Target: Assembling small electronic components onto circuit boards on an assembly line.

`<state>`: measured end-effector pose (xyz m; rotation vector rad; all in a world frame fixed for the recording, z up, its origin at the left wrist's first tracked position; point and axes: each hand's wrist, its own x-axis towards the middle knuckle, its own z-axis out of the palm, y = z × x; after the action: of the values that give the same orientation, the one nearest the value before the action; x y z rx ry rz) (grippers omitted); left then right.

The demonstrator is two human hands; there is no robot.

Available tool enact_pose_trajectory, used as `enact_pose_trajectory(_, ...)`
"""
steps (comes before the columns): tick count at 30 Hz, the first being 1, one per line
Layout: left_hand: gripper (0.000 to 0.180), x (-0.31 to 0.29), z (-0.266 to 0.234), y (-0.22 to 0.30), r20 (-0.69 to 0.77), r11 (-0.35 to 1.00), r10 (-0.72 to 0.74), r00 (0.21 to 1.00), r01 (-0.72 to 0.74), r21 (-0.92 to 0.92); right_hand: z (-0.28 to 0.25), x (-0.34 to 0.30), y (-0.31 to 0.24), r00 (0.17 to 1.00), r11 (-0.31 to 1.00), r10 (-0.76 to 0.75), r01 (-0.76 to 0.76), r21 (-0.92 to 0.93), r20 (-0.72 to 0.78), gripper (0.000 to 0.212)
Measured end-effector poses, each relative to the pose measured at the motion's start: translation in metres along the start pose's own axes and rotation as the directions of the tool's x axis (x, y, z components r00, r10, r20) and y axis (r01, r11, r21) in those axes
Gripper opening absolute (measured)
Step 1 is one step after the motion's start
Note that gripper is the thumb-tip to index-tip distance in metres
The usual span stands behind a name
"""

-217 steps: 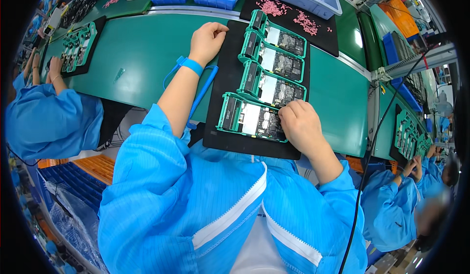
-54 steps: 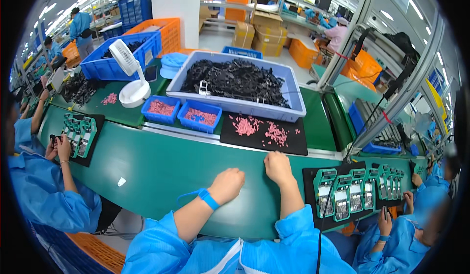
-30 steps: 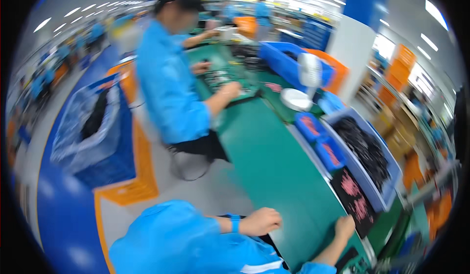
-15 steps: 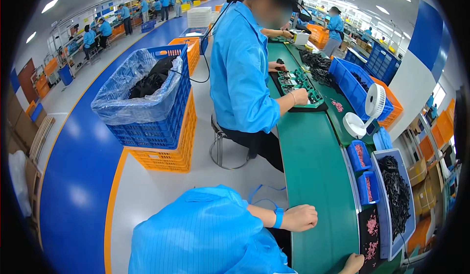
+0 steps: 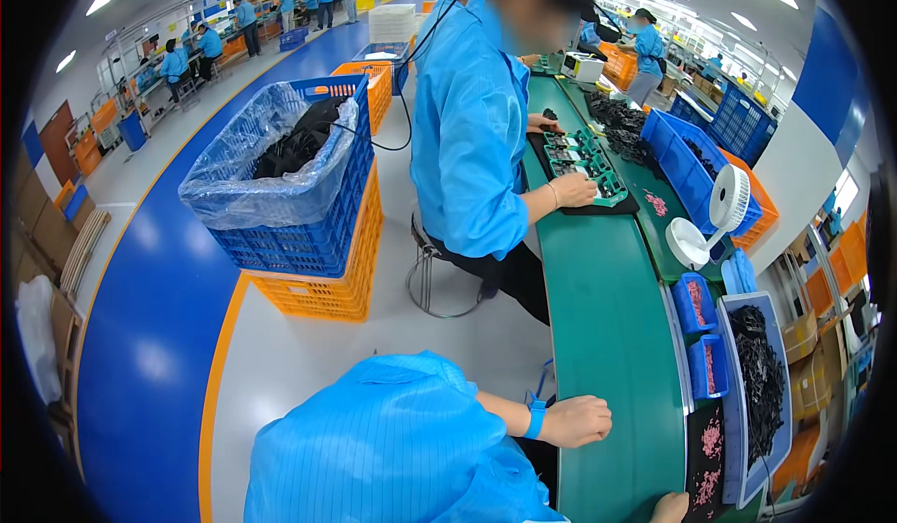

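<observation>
My left hand (image 5: 576,421) is over the near edge of the green work surface (image 5: 603,327), its fingers curled in. Whatever may be inside the fingers is hidden. A blue wrist strap (image 5: 535,416) circles that wrist. At the lower edge of the picture, only part of my right hand (image 5: 671,507) shows, beside a black mat (image 5: 703,453) with small pink pieces. The fingers of that hand are out of sight. Behind the mat, a grey-blue bin (image 5: 741,486) is filled with black parts (image 5: 755,373).
Two small blue bins (image 5: 707,367) with pink pieces stand along the bench, near a white fan (image 5: 728,196). Ahead, a seated co-worker (image 5: 472,130) in blue handles a green tray (image 5: 584,163). Stacked crates (image 5: 322,280) with a plastic liner stand on the floor at left.
The whole view has shifted slightly. My right hand has slipped lower, so less of it shows. My left hand keeps its curled shape at the bench edge.
</observation>
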<state>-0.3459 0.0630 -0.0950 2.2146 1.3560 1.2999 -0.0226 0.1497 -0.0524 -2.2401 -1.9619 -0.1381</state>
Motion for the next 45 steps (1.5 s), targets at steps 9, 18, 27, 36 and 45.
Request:
enact_pose_trajectory(9, 0.008, 0.002, 0.004, -0.006, 0.022, 1.0, -0.014, 1.0, 0.014, -0.026, 0.009, 0.009, 0.021, 0.999, 0.999, -0.044, 0.044, 0.027, -0.02, 0.042)
enact_pose_trajectory(18, 0.005, 0.014, 0.011, 0.002, 0.217, 0.979, -0.066, 0.974, 0.021, 0.205, 0.079, 0.049, 0.094, 0.989, 0.988, -0.127, 0.133, -0.079, 0.078, 0.04)
enact_pose_trajectory(27, 0.006, 0.026, -0.066, -0.01, 0.189, 0.962, -0.114, 0.975, 0.156, -0.224, 0.044, 0.016, 0.032, 0.982, 0.978, -0.152, 0.166, 0.129, -0.108, 0.011)
enact_pose_trajectory(36, 0.015, 0.129, -0.18, -0.198, -0.181, 0.944, -0.329, 0.927, 0.318, -0.089, 0.022, 0.001, 0.019, 1.0, 0.993, 0.01, -0.012, 0.121, 0.016, 0.009)
enact_pose_trajectory(45, 0.021, 0.191, -0.223, -0.358, 0.099, 0.708, -0.701, 0.706, 0.706, -0.014, 0.024, 0.001, 0.004, 0.992, 0.977, 0.099, -0.082, 0.199, -0.078, 0.011)
